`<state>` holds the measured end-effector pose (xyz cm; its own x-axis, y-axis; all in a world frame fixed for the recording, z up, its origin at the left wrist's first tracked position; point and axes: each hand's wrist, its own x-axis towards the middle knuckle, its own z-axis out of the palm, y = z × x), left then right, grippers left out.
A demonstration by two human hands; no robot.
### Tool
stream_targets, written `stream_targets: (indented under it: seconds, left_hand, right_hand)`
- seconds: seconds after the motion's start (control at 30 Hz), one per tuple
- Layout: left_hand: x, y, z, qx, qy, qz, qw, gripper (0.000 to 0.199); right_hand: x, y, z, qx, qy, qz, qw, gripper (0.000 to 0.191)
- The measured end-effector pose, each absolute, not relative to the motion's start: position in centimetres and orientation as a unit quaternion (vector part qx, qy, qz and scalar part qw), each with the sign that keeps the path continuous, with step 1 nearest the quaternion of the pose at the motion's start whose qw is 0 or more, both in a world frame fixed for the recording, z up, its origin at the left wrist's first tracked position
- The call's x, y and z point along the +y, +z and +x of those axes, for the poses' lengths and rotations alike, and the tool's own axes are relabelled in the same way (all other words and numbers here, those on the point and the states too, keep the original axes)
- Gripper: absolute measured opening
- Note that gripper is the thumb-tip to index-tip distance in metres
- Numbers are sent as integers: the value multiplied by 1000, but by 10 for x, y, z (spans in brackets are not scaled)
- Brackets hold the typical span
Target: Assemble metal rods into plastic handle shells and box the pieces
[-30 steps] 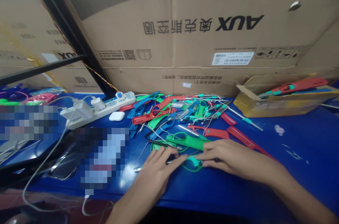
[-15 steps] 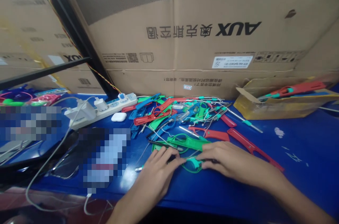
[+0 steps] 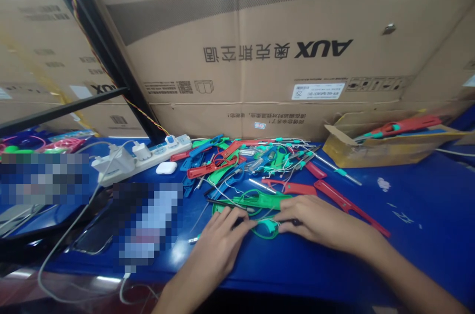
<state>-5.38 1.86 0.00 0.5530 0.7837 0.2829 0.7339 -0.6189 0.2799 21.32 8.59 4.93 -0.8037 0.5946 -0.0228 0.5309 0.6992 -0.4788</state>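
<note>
Near the table's front edge, my left hand [image 3: 224,235] is closed, its thumb and fingers pinched on a green plastic piece [image 3: 266,227] with a teal part and thin wires. From the other side, my right hand [image 3: 309,220] closes its fingertips on the same piece. A small dark part shows under the right fingers. Just behind both hands lies a bright green handle shell [image 3: 263,200]. Beyond it spreads a pile of red, blue and green shells, metal tubes and wires, with a red shell [image 3: 351,207] to the right.
A power strip [image 3: 148,158] with plugs, a white earphone case [image 3: 166,168] and a phone [image 3: 152,225] on a cable are at the left. An open carton [image 3: 386,153] holding red and teal pieces stands back right. Large cardboard boxes [image 3: 260,17] rise behind.
The view has shifted slightly, and the box and the right-hand items appear further left. Both hands keep nearly the same pose around the green piece.
</note>
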Motion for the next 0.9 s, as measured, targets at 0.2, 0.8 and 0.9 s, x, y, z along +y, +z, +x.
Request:
stream_targets:
  seconds: [0.2,0.8,0.9]
  left_hand:
    - [20,0,-53,428,207,878,51,37]
    - [25,4,-39,417,195,887,-42,36]
    - [27,7,-37,417,171,892,-32,36]
  right_hand:
    - [91,56,212,-904,282,-318,54,23]
    - [135,61,253,-876,144,-418,190,41]
    - [139,60,260,-868,130,-437,198,40]
